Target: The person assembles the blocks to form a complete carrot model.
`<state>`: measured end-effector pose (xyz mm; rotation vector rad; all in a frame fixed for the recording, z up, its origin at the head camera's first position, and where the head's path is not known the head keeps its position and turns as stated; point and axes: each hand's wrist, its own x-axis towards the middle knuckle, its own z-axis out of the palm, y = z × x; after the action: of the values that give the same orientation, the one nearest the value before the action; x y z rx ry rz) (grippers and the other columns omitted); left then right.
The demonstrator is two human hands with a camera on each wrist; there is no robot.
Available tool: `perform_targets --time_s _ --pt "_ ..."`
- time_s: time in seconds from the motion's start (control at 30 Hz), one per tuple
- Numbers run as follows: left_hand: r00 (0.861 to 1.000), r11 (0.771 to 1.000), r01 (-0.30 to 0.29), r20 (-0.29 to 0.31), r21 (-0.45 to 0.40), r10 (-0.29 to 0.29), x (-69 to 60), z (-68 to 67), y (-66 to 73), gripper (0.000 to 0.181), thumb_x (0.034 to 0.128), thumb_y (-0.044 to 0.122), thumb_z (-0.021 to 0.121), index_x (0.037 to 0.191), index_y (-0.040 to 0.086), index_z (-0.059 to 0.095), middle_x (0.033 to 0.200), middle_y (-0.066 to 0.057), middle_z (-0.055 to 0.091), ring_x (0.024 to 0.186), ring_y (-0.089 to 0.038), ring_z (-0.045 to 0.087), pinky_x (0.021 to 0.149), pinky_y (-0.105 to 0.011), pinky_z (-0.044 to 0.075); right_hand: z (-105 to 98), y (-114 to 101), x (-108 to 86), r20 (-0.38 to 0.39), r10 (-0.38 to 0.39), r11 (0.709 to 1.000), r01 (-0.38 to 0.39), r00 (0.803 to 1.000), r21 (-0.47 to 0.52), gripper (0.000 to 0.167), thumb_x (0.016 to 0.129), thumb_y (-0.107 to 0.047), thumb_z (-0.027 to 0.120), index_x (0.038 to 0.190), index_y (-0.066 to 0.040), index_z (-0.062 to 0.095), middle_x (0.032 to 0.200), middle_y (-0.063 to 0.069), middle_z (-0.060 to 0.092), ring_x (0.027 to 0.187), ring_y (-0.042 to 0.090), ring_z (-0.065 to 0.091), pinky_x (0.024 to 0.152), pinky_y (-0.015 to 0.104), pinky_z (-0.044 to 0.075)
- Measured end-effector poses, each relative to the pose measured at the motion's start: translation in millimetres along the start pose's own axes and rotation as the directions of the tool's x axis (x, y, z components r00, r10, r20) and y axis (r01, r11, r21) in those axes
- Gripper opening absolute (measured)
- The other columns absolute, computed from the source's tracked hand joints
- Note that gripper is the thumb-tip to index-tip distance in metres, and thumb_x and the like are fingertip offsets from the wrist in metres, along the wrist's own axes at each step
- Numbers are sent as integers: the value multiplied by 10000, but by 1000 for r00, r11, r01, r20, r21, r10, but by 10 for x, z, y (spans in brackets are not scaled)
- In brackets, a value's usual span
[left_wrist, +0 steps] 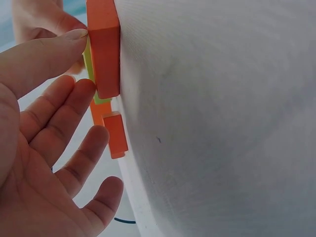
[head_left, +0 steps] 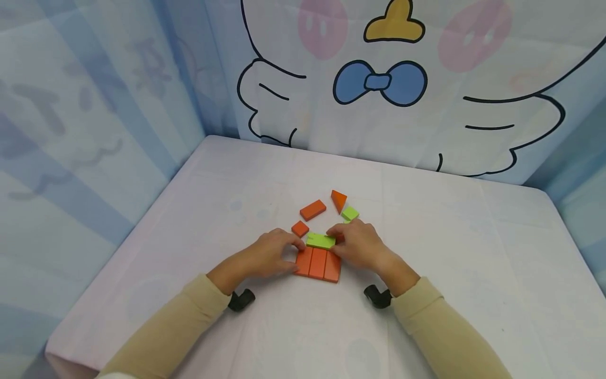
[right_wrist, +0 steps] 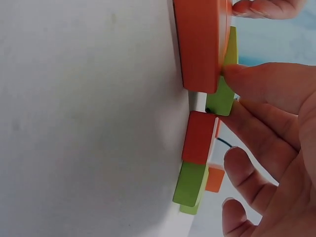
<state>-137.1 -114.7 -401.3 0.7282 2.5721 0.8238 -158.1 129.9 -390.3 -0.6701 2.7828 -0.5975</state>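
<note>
Three orange rectangular blocks (head_left: 317, 264) lie side by side, flat on the table, between the hands. My left hand (head_left: 271, 255) touches the leftmost one with thumb and forefinger, set apart along its edge; in the left wrist view the other fingers (left_wrist: 81, 160) are loosely bent. Behind the row is a light green rectangular block (head_left: 320, 241). My right hand (head_left: 362, 245) pinches this green block (right_wrist: 223, 96) at its right end between thumb and forefinger. In the right wrist view its underside looks raised off the cloth.
Behind the green block lie a small orange block (head_left: 300, 229), an orange rectangular block (head_left: 313, 210), an orange triangular block (head_left: 338, 201) and a small green block (head_left: 350, 213). Another green piece is mostly hidden by the right hand. White cloth covers the table (head_left: 450, 252); a printed curtain (head_left: 293, 105) hangs behind.
</note>
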Motion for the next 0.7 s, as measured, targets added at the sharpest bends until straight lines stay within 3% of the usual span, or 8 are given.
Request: perform_targets --time_s 0.7 --pt "1000 1000 26 7 8 -26 9 -2 17 366 880 177 791 1223 136 669 1203 32 617 1231 -215 487 1060 -414 397 -23 27 9 47 12 999 -14 999 53 313 935 -130 684 1244 -83 698 1105 54 663 1025 240 563 892 446 473"
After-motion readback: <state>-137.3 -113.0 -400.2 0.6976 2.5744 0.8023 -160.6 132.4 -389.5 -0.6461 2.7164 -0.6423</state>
